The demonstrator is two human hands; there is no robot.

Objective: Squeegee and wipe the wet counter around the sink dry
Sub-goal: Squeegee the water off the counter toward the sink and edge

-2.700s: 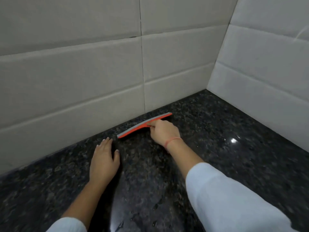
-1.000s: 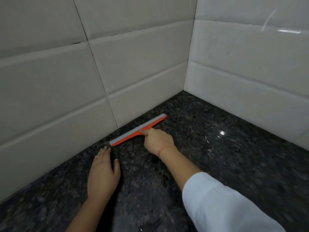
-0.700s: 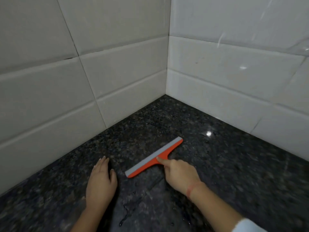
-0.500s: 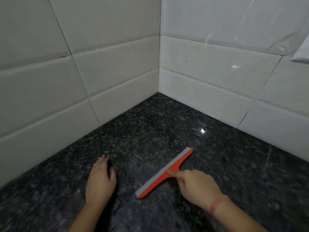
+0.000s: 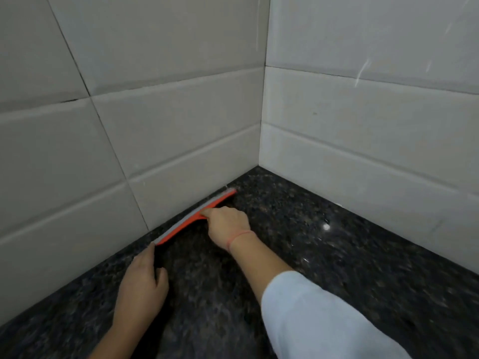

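Clearly, the squeegee stage is judged to be under way rather than finished. The orange squeegee [image 5: 195, 216] is laid with its grey blade along the foot of the tiled back wall [image 5: 181, 151], its far end just short of the corner. Its handle is gripped by the right hand [image 5: 228, 224], the fingers curled round it. The left hand [image 5: 143, 281] is pressed flat on the dark counter [image 5: 337, 281], fingers straight, its fingertips just beside the near end of the blade. A stroke toward the person is judged to be set up from this edge. How much of the stone is already cleared cannot be told: the surface is blurred, and only a bright glint [image 5: 326, 226] and a few pale specks, which may be water, are seen to the right of the hand. No sink and no cloth are shown, so the wiping is taken as not yet done, and the strip by the side wall [image 5: 363, 156] is taken as left to be swept
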